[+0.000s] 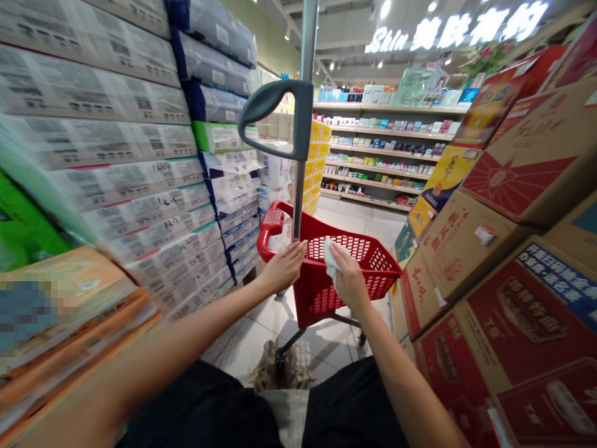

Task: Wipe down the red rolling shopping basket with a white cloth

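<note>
A red plastic shopping basket (pixel 368 274) on a wheeled frame stands on the tiled floor in front of me. A grey pole with a curved grey handle (pixel 275 102) rises from its near rim. My left hand (pixel 283 266) rests against the basket's near rim at the foot of the pole, fingers together. My right hand (pixel 349 280) is closed on a small white cloth (pixel 330 258) and presses it on the basket's rim.
Wrapped paper-goods packs (pixel 140 180) are stacked high on the left. Red and brown cardboard cartons (pixel 508 236) are piled on the right. Product shelves (pixel 387 162) line the back of the aisle. A crumpled bag (pixel 280 373) lies on the floor by my knees.
</note>
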Available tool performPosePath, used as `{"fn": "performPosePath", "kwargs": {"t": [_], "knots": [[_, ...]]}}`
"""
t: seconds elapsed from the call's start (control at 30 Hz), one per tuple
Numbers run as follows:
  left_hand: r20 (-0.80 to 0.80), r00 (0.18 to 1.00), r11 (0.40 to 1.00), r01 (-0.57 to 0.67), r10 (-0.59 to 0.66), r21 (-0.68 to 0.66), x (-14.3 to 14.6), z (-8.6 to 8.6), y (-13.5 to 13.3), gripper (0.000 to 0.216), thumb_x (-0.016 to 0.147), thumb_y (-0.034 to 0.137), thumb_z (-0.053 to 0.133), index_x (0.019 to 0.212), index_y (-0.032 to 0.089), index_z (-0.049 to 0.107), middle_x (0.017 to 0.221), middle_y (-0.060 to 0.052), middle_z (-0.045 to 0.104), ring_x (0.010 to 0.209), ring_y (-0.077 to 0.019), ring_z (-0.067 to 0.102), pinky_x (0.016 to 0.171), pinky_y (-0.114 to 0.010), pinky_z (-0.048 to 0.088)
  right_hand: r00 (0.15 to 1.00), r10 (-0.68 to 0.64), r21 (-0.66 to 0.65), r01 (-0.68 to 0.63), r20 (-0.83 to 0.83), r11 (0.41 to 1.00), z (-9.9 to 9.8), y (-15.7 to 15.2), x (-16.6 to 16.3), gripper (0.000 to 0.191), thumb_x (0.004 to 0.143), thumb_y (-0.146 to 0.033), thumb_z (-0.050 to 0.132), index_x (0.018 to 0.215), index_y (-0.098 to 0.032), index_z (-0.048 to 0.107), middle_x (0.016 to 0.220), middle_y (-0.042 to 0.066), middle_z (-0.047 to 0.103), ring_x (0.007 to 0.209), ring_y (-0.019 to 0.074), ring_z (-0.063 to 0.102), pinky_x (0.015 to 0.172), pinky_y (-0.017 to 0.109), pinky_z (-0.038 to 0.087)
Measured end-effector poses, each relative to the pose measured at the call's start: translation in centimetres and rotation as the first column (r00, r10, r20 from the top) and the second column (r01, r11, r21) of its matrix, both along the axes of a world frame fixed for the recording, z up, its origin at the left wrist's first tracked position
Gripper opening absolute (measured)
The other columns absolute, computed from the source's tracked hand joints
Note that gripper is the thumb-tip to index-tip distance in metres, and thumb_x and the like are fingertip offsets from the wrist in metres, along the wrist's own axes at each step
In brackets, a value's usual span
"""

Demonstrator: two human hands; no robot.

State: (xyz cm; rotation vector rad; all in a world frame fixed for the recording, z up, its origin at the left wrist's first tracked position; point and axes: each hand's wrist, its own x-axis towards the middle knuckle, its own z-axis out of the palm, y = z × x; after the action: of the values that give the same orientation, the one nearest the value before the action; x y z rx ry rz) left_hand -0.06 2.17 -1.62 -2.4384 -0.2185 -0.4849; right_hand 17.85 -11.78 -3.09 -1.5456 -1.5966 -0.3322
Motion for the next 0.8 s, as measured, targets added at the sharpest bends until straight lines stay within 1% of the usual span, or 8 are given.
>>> {"fn": "performPosePath", "kwargs": {"t": [0.07,0.13,0.27,0.4,0.53,0.6,0.7,0.8], "knots": [[0.052,0.999,0.999,-0.011,0.012,-0.033,0.3,-1.0,-0.3,0.051,0.091,0.023,0.043,0.134,-0.004,0.050,0.142,-0.020,0.052,0.144,-0.0274,0.034,0.123,-0.039,0.021,0.999,-0.030,-0.113,0.032,0.018,0.993,-1.8,1.9,-1.8,0.059,0.086,-0.005,0.038,0.143,-0.015,0.045,0.142,0.013,0.053,0.133,0.0235,0.047,0.112,0.045,0.039],[0.092,0.996,0.997,-0.007,0.014,-0.077,0.3,-1.5,-0.4,0.049,0.091,0.022,0.044,0.133,0.000,0.053,0.140,-0.017,0.055,0.143,-0.0258,0.034,0.123,-0.040,0.023,0.997,-0.072,-0.173,0.075,0.025,0.982,-3.3,3.3,-3.3,0.056,0.087,-0.012,0.043,0.143,-0.015,0.045,0.141,0.013,0.053,0.131,0.0257,0.047,0.110,0.046,0.037],[0.133,0.991,0.991,0.006,0.012,-0.133,0.2,-1.6,-0.5,0.048,0.091,0.020,0.043,0.134,0.002,0.053,0.138,-0.015,0.057,0.143,-0.0245,0.036,0.122,-0.040,0.026,0.992,-0.127,-0.158,0.130,0.028,0.979,-4.4,4.2,-4.5,0.057,0.087,-0.020,0.050,0.143,-0.020,0.042,0.139,0.011,0.052,0.129,0.0271,0.045,0.112,0.047,0.031],[0.176,0.984,0.977,0.027,0.011,-0.211,0.0,-1.6,-0.3,0.046,0.092,0.019,0.042,0.134,0.008,0.055,0.136,-0.015,0.059,0.142,-0.0240,0.037,0.121,-0.042,0.028,0.989,-0.132,-0.173,0.142,0.066,0.975,-5.3,3.8,-2.9,0.058,0.086,-0.014,0.046,0.143,-0.021,0.043,0.134,0.012,0.055,0.124,0.0281,0.047,0.111,0.046,0.031],[0.222,0.974,0.958,0.022,0.044,-0.284,-1.1,-1.7,0.2,0.043,0.091,0.021,0.045,0.133,0.017,0.057,0.137,-0.013,0.058,0.142,-0.0259,0.038,0.119,-0.047,0.029,0.976,-0.199,-0.168,0.211,0.083,0.963,-8.0,2.6,0.1,0.060,0.084,-0.009,0.040,0.143,-0.020,0.044,0.135,0.013,0.054,0.127,0.0281,0.046,0.113,0.049,0.029],[0.228,0.971,0.954,0.003,0.069,-0.300,-2.1,-1.7,0.4,0.041,0.092,0.023,0.046,0.131,0.019,0.058,0.140,-0.013,0.056,0.142,-0.0261,0.037,0.119,-0.048,0.028,0.976,-0.199,-0.158,0.210,0.084,0.965,-9.4,2.0,1.2,0.062,0.083,-0.007,0.039,0.143,-0.021,0.044,0.137,0.012,0.053,0.129,0.0268,0.045,0.114,0.049,0.028],[0.239,0.964,0.950,-0.035,0.114,-0.311,-3.7,-1.4,0.3,0.040,0.092,0.022,0.045,0.130,0.020,0.058,0.144,-0.012,0.052,0.144,-0.0245,0.034,0.119,-0.048,0.026,0.984,-0.167,-0.138,0.174,0.063,0.975,-10.9,1.8,1.3,0.064,0.083,-0.007,0.038,0.145,-0.023,0.042,0.138,0.010,0.052,0.131,0.0258,0.044,0.116,0.050,0.026],[0.255,0.954,0.948,-0.073,0.157,-0.311,-5.1,-1.1,0.1,0.042,0.091,0.020,0.044,0.132,0.020,0.057,0.150,-0.009,0.044,0.145,-0.0248,0.031,0.120,-0.050,0.023,0.993,-0.117,-0.135,0.119,0.018,0.984,-11.6,2.4,0.1,0.065,0.083,-0.007,0.037,0.146,-0.023,0.040,0.141,0.010,0.050,0.135,0.0253,0.041,0.117,0.051,0.023]]}}
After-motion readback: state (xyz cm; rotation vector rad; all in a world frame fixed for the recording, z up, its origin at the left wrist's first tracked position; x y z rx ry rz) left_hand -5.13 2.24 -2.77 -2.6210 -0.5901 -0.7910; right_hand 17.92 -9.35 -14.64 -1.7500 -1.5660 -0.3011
